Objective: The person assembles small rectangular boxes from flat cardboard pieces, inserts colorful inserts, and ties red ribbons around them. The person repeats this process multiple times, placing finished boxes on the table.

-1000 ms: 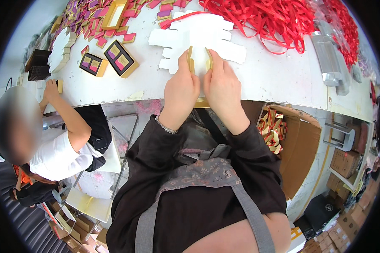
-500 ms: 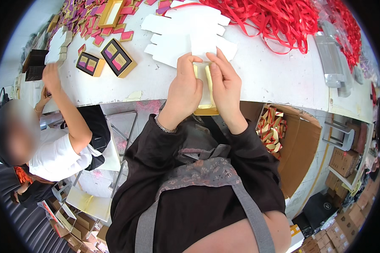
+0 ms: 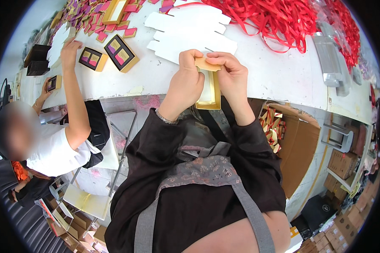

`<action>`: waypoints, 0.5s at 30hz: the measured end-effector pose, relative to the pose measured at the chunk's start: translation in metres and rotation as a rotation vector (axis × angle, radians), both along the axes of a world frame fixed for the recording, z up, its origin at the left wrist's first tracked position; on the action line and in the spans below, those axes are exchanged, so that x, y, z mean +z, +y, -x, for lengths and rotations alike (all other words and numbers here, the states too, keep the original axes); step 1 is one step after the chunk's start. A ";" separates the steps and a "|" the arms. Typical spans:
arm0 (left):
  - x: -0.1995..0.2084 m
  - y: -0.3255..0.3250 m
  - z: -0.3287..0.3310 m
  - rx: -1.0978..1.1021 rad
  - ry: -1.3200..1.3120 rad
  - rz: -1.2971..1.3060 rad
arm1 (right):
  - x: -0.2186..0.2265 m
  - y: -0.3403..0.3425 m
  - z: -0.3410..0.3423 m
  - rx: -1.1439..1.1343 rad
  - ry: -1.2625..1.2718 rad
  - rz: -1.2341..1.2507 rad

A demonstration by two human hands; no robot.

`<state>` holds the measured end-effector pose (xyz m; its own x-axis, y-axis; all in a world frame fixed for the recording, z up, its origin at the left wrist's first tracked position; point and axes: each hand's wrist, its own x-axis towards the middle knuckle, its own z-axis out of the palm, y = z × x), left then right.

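In the upper middle of the frame, my left hand (image 3: 186,82) and my right hand (image 3: 231,76) are both closed on a small gold cardboard box tray (image 3: 210,90), fingers pinching its tan flap at the top edge. The tray hangs upright just past the near edge of the white table (image 3: 278,76), above my dark apron. Right behind my hands lie flat white die-cut cardboard blanks (image 3: 190,31). A heap of red ribbons (image 3: 278,19) fills the upper right. At upper left, a co-worker's hand (image 3: 70,48) rests near two open gold boxes with pink and purple inserts (image 3: 109,55). An open brown carton (image 3: 291,143) stands under the table at right.
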<state>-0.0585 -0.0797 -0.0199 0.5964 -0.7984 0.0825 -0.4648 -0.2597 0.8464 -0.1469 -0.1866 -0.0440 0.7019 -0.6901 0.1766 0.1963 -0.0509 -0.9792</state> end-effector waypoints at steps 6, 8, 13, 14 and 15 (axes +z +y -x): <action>0.000 0.004 0.003 0.047 0.087 0.026 | 0.033 -0.016 0.011 0.225 0.185 -0.024; -0.001 0.006 0.007 0.021 0.071 0.047 | 0.034 -0.017 0.012 0.239 0.274 0.032; 0.018 0.009 0.005 -0.038 -0.223 -0.067 | 0.029 -0.018 0.011 0.175 0.391 0.454; 0.017 0.008 0.000 -0.057 -0.269 -0.088 | 0.027 -0.017 0.009 0.144 0.385 0.563; 0.017 0.007 -0.006 -0.073 -0.315 -0.107 | 0.024 -0.016 0.007 0.114 0.378 0.674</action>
